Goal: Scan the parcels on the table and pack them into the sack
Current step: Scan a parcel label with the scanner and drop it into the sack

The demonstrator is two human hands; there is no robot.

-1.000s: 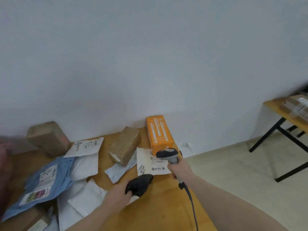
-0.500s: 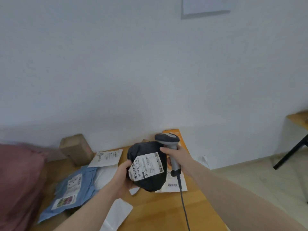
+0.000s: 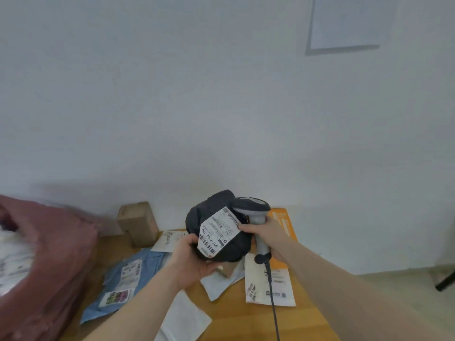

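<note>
Both our hands are full above the table (image 3: pixel 246 316): left hand (image 3: pixel 189 264) cups the black parcel (image 3: pixel 216 230), right hand (image 3: pixel 267 232) grips the scanner (image 3: pixel 253 212) touching its label (image 3: pixel 219 232).

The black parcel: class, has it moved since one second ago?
Yes. The black parcel left the wooden table and is now lifted above it in the left hand.
</note>
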